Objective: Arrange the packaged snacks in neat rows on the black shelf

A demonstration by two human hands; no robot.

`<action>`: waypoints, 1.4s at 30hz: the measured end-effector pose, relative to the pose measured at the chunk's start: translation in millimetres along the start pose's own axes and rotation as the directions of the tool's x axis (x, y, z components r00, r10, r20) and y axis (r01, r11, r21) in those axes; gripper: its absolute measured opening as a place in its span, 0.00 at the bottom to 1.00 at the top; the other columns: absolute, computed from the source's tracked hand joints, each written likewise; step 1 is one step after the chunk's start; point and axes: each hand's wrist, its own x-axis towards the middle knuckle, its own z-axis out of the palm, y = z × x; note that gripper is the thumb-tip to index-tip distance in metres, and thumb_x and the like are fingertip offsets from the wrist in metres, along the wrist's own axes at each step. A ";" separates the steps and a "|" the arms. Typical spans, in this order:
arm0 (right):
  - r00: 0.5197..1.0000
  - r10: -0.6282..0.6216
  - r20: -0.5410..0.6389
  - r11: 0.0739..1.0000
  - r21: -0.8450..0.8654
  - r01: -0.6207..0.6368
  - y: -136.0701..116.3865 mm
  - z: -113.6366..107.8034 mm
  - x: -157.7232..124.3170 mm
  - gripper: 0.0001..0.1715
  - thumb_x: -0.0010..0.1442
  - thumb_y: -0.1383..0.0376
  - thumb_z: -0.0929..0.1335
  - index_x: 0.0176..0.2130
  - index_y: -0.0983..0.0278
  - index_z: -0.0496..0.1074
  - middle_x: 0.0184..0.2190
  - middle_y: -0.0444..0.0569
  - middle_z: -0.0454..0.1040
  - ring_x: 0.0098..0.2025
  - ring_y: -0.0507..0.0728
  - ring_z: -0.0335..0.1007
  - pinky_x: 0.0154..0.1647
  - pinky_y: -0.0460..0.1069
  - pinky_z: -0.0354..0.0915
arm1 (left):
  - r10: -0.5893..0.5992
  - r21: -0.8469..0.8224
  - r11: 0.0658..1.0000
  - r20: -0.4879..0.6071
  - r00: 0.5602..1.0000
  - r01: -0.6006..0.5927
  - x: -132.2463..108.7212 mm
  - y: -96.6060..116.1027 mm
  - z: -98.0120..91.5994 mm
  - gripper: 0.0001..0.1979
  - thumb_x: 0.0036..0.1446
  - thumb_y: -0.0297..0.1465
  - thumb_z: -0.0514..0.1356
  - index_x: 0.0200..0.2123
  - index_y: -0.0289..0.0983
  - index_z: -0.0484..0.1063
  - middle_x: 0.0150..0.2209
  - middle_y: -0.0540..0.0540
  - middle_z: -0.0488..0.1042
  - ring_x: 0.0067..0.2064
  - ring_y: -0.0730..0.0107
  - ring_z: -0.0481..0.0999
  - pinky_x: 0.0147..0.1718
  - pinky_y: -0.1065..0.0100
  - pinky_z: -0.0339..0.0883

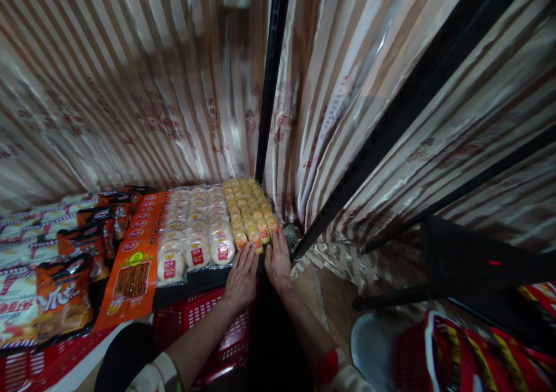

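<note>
Rows of small yellow wrapped cakes (247,209) lie at the right end of a black shelf (197,278). Against the front of these rows, my left hand (242,276) rests with its fingers stretched out. My right hand (278,260) touches the front right corner of the same rows, fingers extended and pointing away from me. Neither hand appears to grip a pack. Left of the yellow packs lie columns of round white wrapped cakes (197,233) with red labels.
An orange snack-stick bag (134,259) and several orange-and-black snack bags (65,299) fill the shelf's left. Below stands a red basket (195,311). Black posts (343,183) rise before striped curtains (182,91). At lower right are red-and-yellow packets (490,351).
</note>
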 end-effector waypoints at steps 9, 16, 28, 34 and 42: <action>0.997 -0.074 -0.026 0.997 -0.012 0.074 -2.0 1.2 3.1 0.30 0.62 0.67 0.54 0.62 0.70 0.52 0.63 0.60 0.52 0.66 0.60 0.43 0.61 0.62 0.54 | 0.004 -0.024 1.000 -0.028 1.000 -0.005 -3.5 0.2 1.3 0.29 0.52 0.19 0.48 0.59 0.28 0.55 0.64 0.35 0.51 0.67 0.56 0.36 0.59 0.49 0.52; 0.993 -0.119 -0.005 0.991 -0.066 0.118 -8.2 0.9 17.1 0.28 0.64 0.64 0.55 0.62 0.65 0.54 0.66 0.56 0.46 0.66 0.62 0.39 0.60 0.63 0.53 | -0.065 -0.033 0.997 -0.068 0.996 0.063 -10.1 -0.3 -1.1 0.28 0.51 0.18 0.49 0.58 0.28 0.57 0.64 0.31 0.47 0.67 0.52 0.37 0.58 0.46 0.52; 0.989 -0.147 0.031 0.984 -0.095 0.150 -12.5 0.5 27.4 0.25 0.65 0.62 0.55 0.59 0.63 0.60 0.66 0.54 0.43 0.66 0.63 0.39 0.60 0.63 0.51 | -0.055 -0.041 0.998 -0.075 0.996 0.052 -9.1 0.0 10.7 0.27 0.54 0.21 0.48 0.60 0.31 0.55 0.65 0.35 0.48 0.66 0.54 0.39 0.57 0.46 0.54; 0.992 -0.122 0.044 0.987 -0.096 0.126 -13.1 0.9 32.3 0.26 0.65 0.61 0.54 0.61 0.62 0.57 0.67 0.54 0.40 0.67 0.63 0.36 0.61 0.63 0.49 | -0.059 -0.024 0.998 -0.060 0.996 0.057 -8.0 1.0 7.4 0.27 0.55 0.21 0.48 0.59 0.30 0.56 0.65 0.34 0.48 0.67 0.53 0.39 0.58 0.47 0.54; 0.988 -0.137 0.073 0.984 -0.103 0.144 -13.0 1.6 34.0 0.27 0.65 0.62 0.53 0.61 0.65 0.56 0.67 0.56 0.41 0.67 0.62 0.36 0.61 0.62 0.49 | -0.042 -0.007 0.999 -0.070 0.997 0.042 -5.8 0.3 5.1 0.25 0.56 0.22 0.48 0.58 0.28 0.57 0.63 0.33 0.52 0.66 0.53 0.41 0.58 0.49 0.54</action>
